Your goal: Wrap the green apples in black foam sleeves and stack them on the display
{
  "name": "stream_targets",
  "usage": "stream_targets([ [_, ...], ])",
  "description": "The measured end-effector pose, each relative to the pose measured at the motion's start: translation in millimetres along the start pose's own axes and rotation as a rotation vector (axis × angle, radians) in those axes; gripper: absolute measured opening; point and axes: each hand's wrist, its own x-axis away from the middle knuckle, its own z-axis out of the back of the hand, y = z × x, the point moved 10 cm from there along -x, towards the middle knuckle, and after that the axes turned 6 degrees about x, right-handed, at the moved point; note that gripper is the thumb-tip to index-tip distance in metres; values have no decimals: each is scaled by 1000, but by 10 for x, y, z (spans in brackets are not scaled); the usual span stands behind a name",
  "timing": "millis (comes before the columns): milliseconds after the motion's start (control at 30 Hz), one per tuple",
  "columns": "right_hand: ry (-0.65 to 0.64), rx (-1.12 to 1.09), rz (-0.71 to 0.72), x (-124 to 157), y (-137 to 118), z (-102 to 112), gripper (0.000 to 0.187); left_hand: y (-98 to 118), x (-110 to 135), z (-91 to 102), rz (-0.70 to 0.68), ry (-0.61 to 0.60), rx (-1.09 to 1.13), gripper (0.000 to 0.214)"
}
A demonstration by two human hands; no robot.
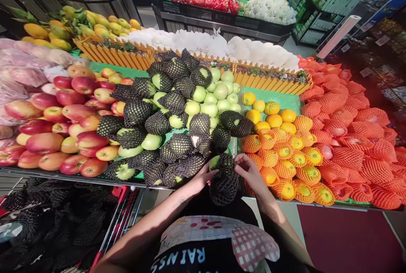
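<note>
My left hand (203, 176) and my right hand (250, 172) both grip a black foam net sleeve (226, 184) at the display's front edge. A green apple (214, 162) pokes out of the sleeve's top left. The fingers of both hands are closed on the net, pinching it on either side. Just beyond them lies a heap of green apples (203, 103), many wrapped in black nets (174, 101).
Red apples (63, 125) lie to the left, and oranges in orange nets (285, 158) and red-netted fruit (349, 137) to the right. A red cart with black net sleeves (57, 222) stands lower left. A yellow fence divider (127, 55) runs behind, with white-wrapped fruit (206, 42) beyond.
</note>
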Motion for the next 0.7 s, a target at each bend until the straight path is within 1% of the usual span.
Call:
stream_targets([
  [67, -20, -41, 3, 80, 37, 3, 43, -43, -12, 5, 13, -21, -63, 43],
  [100, -26, -58, 5, 107, 61, 8, 43, -47, -23, 9, -5, -33, -62, 40],
  [200, -34, -154, -34, 133, 172, 19, 47, -62, -56, 34, -81, -63, -22, 24],
  [300, -45, -252, -95, 111, 272, 0, 50, -126, -57, 82, -111, -51, 10, 19],
  [433, -65, -307, -123, 85, 294, -29, 52, -172, -25, 115, -111, -14, 48, 26],
  [567, -69, -382, -179, 142, 378, -27, 51, -168, -34, 88, -95, 1, 93, 40],
  [633, -118, -425, -211, 196, 439, -79, 56, -181, -56, 55, -76, -7, 123, 49],
  [700, -209, -444, -210, 242, 465, -174, 64, -215, -81, 39, -50, -8, 163, 57],
])
